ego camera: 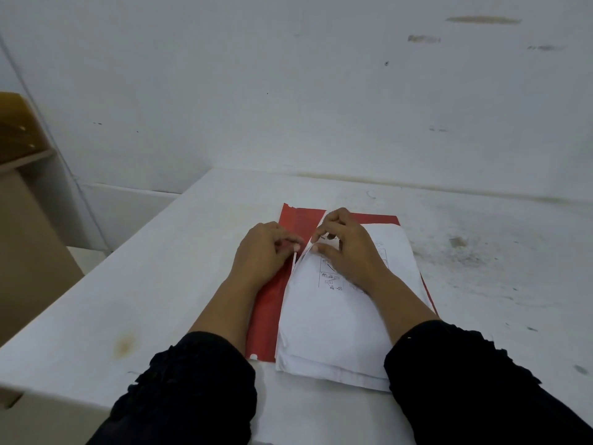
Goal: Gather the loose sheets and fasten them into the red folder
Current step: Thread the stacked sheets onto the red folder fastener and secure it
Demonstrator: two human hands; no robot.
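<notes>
While the red folder (290,252) lies open and flat on the white desk (179,268), roughly midway between the desk's left and right edges and closer to its near edge than to the wall, a stack of loose sheets (333,322) rests on the folder's right half, its near end overhanging the folder toward the near edge of the desk. Both hands meet at the spine, about a third of the way down from the folder's far edge. The left hand (264,248) rests on the bare red left flap with its fingers curled, the fingertips pinching a thin white strip (294,256) that stands up beside the left edge of the sheets; what the strip is fixed to cannot be told. The right hand (343,244) lies on top of the sheets, its fingers bent and pinching the left edge of the top sheet, which is lifted and bowed there. The top sheet bears small printed diagrams, partly covered by the right hand. Dark sleeves cover both forearms near the desk's near edge. A brown cardboard box (22,220) stands off the desk's left edge, and a scuffed white wall (288,91) rises behind the far edge
</notes>
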